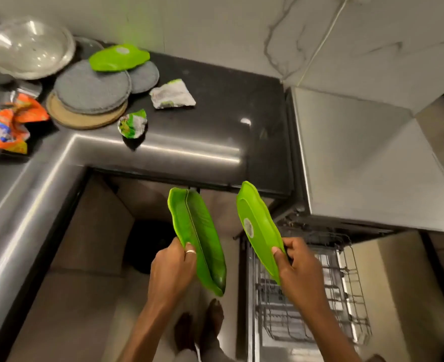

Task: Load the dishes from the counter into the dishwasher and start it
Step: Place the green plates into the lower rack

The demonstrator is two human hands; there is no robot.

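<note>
The left grip (pixel 173 267), a ring on one finger, holds a green leaf-shaped plate (pixel 200 231) by its lower rim, stood on edge with the ribbed face showing. The right grip (pixel 299 270) pinches a second leaf plate (pixel 264 223) the same way, its underside turned up, directly above the drawn-out dishwasher rack (pixel 317 301). The two plates are near each other but apart.

Beneath them lie pale floor tiles (pixel 85 288) and the person's bare feet (pixel 210 325). A dark, glossy L-shaped bench (pixel 220 100) runs above, with a white veined wall (pixel 320 35) behind and a steel-clad unit (pixel 359 165) to the right.

An oval sticker (pixel 248 227) sits on the right-hand plate and another on the bench plate (pixel 119 58) — the print on both is too blurred to read, as is the print on the wrappers.

Counted:
- Three green plates: two held and one face down on the bench, lying on the mats.
- Two grey round mats (pixel 93 90), over one tan board (pixel 85 120).
- Three crumpled wrappers — orange (pixel 6 126), white (pixel 172 95) and small green (pixel 133 124).
- One clear glass bowl (pixel 27 45) at the far left.
</note>
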